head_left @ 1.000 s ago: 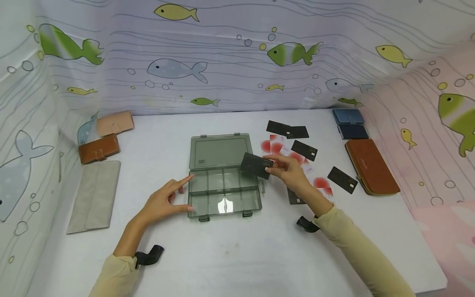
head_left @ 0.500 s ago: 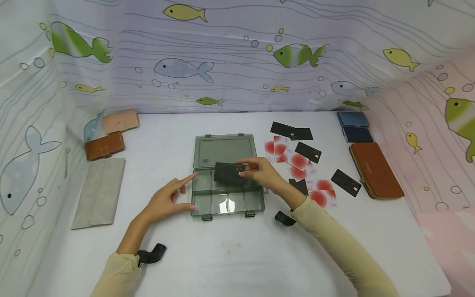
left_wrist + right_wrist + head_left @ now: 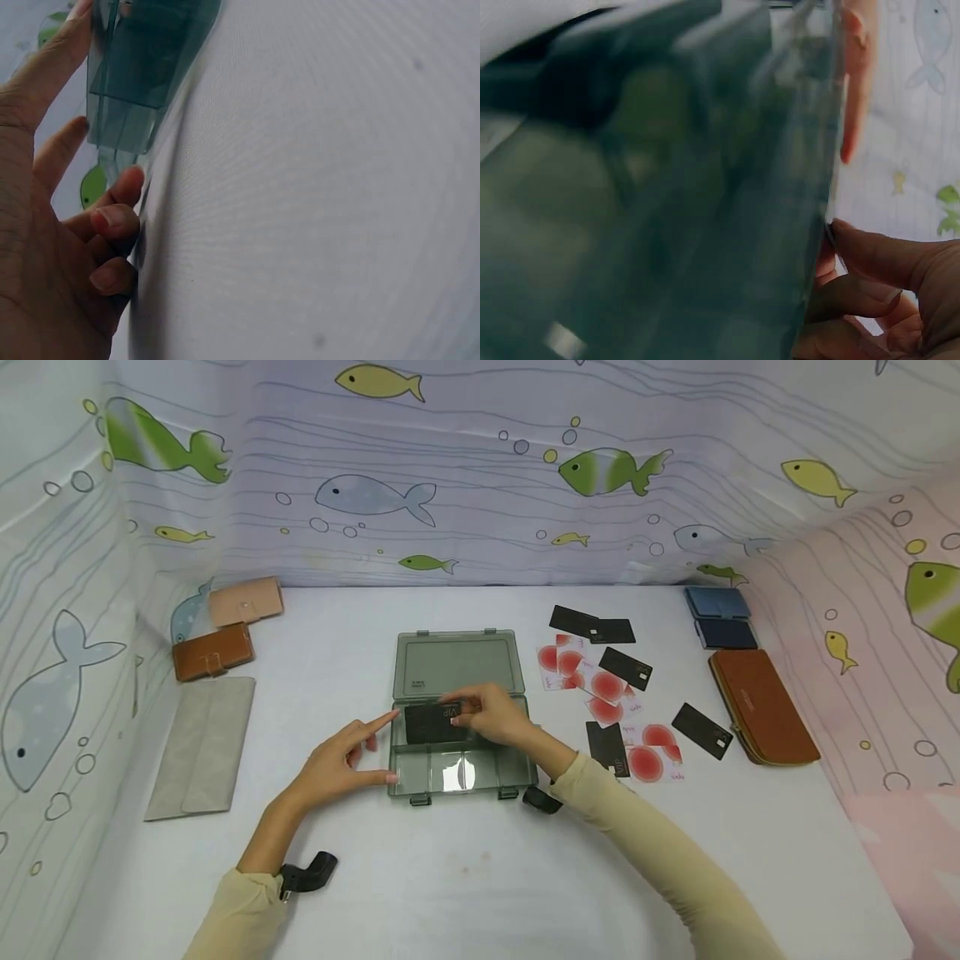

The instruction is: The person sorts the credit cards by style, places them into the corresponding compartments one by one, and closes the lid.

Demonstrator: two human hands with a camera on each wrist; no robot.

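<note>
The right hand point(image 3: 493, 718) pinches a black VIP card point(image 3: 427, 725) at the far-left compartments of the open green box point(image 3: 459, 666) — whether resting inside, I cannot tell; the left hand point(image 3: 328, 766), thumb and forefinger spread wide, touches the box's left edge — loose cards point(image 3: 647, 764) lie right of the box

The box point(image 3: 487, 771) is see-through grey-green, the card point(image 3: 426, 725) at its far left black, the loose cards point(image 3: 702, 732) on the right black or red-circled white, the far curtain point(image 3: 480, 527) fish-patterned lavender.
</note>
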